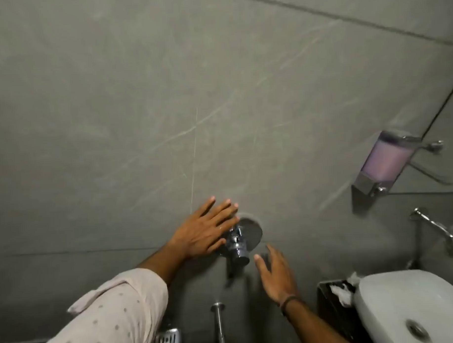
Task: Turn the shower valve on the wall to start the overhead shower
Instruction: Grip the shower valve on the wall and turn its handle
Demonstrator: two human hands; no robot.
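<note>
A chrome shower valve (pixel 237 244) with a round wall plate (pixel 253 229) sticks out of the grey tiled wall at lower centre. My left hand (pixel 205 229) lies spread and flat just left of the valve, its fingertips beside the plate and the thumb close to the handle. My right hand (pixel 275 272) hovers below and to the right of the valve, fingers apart, holding nothing. A dark band circles the right wrist. A thin streak of water (pixel 194 159) runs down in front of the wall above the left hand. The overhead shower is out of view.
A chrome spout (pixel 219 323) hangs on the wall below the valve, with a metal soap dish (pixel 167 339) to its left. At the right are a white washbasin (pixel 415 308), its tap (pixel 435 225), a dark tissue holder (pixel 332 301) and a wall soap dispenser (pixel 385 163).
</note>
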